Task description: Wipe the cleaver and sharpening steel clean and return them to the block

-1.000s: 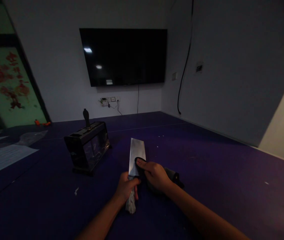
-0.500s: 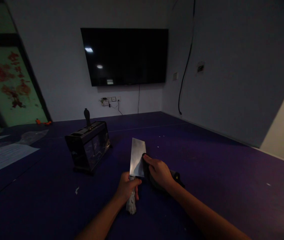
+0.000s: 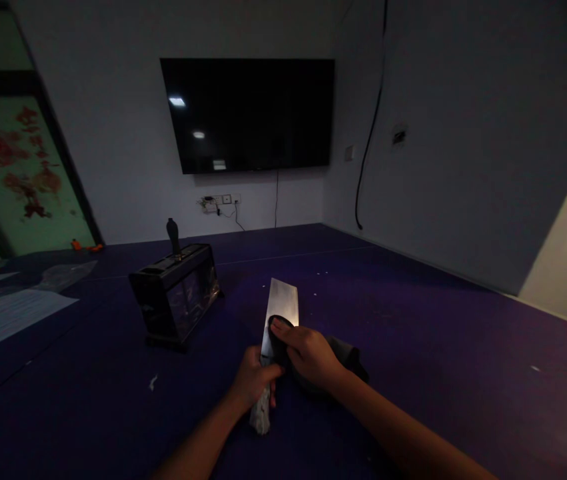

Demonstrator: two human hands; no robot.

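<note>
head | purple table (image 3: 413,347), wall TV (image 3: 248,113) | left hand (image 3: 256,380) grips cleaver (image 3: 283,300) | right hand (image 3: 308,353) clutches cloth (image 3: 344,350) against it

The purple table (image 3: 413,320) bears a black knife box (image 3: 176,300), papers (image 3: 8,317) (far left) and white scraps (image 3: 152,382).

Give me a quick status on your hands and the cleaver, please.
Left hand gripping cleaver by handle. Right hand pressing dark cloth on blade. Knife block stands apart, left.
</note>
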